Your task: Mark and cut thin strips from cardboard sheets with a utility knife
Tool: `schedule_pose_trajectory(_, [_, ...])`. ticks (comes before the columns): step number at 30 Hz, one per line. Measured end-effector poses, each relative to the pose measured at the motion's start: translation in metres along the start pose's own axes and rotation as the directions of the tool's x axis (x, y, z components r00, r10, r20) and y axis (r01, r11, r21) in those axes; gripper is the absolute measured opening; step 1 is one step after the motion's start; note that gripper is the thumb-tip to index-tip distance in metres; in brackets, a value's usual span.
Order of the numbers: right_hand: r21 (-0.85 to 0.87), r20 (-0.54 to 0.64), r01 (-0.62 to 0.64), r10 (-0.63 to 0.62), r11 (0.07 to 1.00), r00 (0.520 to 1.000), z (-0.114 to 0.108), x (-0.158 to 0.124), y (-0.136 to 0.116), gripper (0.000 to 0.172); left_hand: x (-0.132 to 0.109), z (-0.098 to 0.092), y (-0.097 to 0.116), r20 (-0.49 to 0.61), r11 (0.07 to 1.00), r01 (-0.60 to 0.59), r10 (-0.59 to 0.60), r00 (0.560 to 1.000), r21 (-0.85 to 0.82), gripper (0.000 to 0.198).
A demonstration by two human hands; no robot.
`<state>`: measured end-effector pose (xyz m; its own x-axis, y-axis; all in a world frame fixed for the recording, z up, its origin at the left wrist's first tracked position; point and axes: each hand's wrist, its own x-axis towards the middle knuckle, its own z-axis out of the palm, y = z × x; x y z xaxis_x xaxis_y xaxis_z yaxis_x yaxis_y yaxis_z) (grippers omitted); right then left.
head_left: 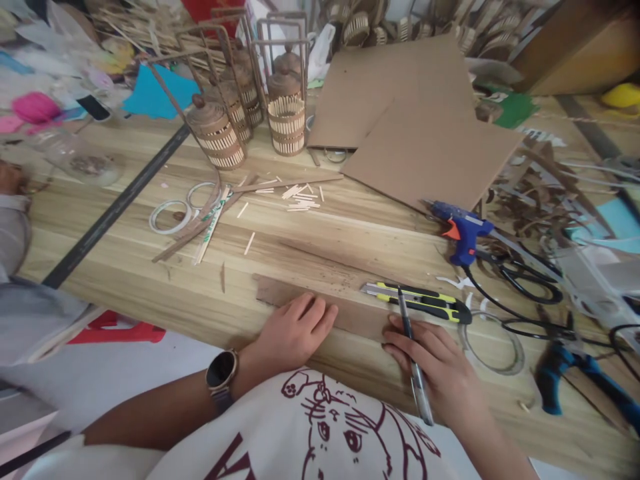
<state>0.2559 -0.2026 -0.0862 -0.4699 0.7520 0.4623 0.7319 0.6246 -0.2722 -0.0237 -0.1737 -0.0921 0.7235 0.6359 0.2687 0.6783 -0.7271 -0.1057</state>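
Observation:
My left hand [295, 330] lies flat with fingers stretched out on a thin brown wooden strip [280, 292] near the table's front edge. My right hand [435, 363] rests on the right part of the same strip and grips a pen [411, 350] whose tip points away from me. A yellow and black utility knife [420, 301] lies just beyond the pen tip. A watch sits on my left wrist.
On the wooden table [150, 280] stand small slatted wooden lanterns [286, 120], cardboard sheets [415, 127], tape rings [170, 217], loose sticks, a blue glue gun [463, 233], black scissors [530, 277] and blue pliers [575, 377]. Another person's arm shows at the left edge.

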Motion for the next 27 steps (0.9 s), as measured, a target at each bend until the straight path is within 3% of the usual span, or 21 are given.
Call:
schedule_pose_trajectory(17, [-0.077,0.036,-0.023,0.025,0.997,0.999,0.002,-0.009,-0.002,0.016,0.000,0.000,0.002,-0.021,1.000,0.023,-0.023,1.000,-0.009,0.035])
schedule_pose_trajectory(24, [-0.032,0.031,-0.024,0.025,0.999,0.999,-0.001,-0.004,0.000,0.019,-0.003,0.005,0.002,-0.135,1.000,0.024,-0.025,0.991,-0.008,0.031])
schedule_pose_trajectory(27, [-0.018,0.039,-0.026,0.027,1.000,0.999,-0.001,-0.003,0.000,0.021,-0.006,0.008,0.003,-0.166,0.993,0.111,-0.115,0.979,-0.034,0.029])
